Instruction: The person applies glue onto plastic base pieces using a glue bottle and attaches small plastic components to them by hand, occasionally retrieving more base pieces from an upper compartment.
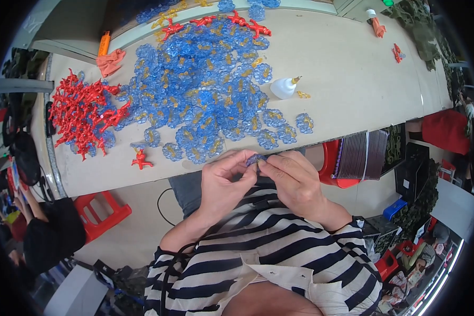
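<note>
Close to the table's near edge, my left hand (pixel 227 181) pinches a small translucent blue plastic piece (pixel 253 159) between thumb and fingers. My right hand (pixel 294 181) meets it there, its thumb and fingertips closed on the same piece. Fingers partly cover the piece, so its full shape is hidden. Just beyond my hands spreads a big heap of translucent blue flower-shaped pieces (pixel 195 79), many with a yellow part in the middle. Several loose ones, such as a blue flower piece (pixel 267 139), lie at the heap's near side.
Red figures (pixel 81 113) are piled at the left; a single red figure (pixel 141 159) lies nearer. A white squeeze bottle (pixel 283 88) with a yellowish tip stands right of the heap. An orange knife (pixel 104 44) is at the back left. Red stools (pixel 101 215) stand below the table.
</note>
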Available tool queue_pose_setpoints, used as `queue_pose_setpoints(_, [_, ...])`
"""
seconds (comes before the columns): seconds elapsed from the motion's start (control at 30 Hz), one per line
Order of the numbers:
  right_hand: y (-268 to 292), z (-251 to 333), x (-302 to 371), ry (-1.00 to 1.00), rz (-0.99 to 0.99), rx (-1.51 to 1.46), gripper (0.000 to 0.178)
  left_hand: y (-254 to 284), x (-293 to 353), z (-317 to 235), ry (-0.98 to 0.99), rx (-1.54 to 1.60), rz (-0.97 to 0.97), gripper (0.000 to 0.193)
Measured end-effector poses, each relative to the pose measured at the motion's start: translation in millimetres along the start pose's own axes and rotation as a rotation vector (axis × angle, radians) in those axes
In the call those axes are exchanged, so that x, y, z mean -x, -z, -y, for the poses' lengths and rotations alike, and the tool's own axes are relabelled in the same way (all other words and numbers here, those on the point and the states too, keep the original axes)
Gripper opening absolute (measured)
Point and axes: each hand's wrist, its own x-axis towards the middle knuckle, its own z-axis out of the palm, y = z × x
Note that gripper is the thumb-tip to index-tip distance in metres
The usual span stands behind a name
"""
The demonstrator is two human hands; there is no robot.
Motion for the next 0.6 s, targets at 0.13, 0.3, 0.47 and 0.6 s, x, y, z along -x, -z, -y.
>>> queue_pose_setpoints(0.13, [-1, 0, -1, 0.004, -0.019, 0.011, 0.03, 2, 0, 5, 0.01, 0.015, -0.006, 0.025])
queue_pose_setpoints(0.3, [-1, 1, -2, 0.016, -0.013, 0.041, 0.029, 4, -1, -4, 0.037, 0.034, 0.015, 0.021])
queue_pose_setpoints(0.47, [-2, 1, -2, 0.008, -0.011, 0.038, 0.029, 4, -1, -2, 0.002, -0.002, 0.012, 0.021])
queue_pose_setpoints(0.6, [-2, -10, -1, 0.003, 0.062, -0.002, 0.033, 5, -3, 0, 0.051, 0.064, -0.026, 0.021])
